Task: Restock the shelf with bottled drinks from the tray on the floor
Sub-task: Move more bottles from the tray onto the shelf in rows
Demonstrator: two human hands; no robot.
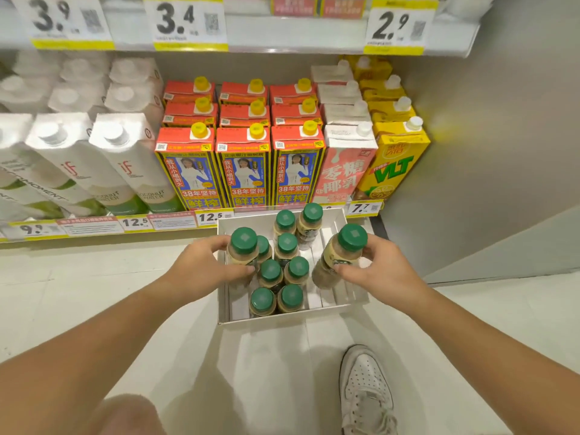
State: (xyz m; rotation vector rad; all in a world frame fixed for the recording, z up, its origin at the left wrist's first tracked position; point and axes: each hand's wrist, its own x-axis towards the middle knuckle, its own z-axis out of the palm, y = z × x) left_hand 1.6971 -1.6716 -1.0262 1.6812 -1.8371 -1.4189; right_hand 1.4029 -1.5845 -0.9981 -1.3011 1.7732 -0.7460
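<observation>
Bottom shelf [94, 229], left to right: white coconut water cartons [125, 164], red-topped cartons with yellow caps [243, 164], a pink-and-white carton [345, 164], a yellow VLT carton [394, 164]. Price tags run along the shelf edge. A white cardboard tray [282, 318] sits on the pale floor just in front of the shelf, holding green-capped bottles [284, 268] standing upright. The left hand [201, 268] is closed around one bottle [243, 249] at the tray's left side. The right hand [381, 268] grips another bottle [340, 255], tilted, at the tray's right side. A white shoe [365, 390] stands on the floor at lower right
</observation>
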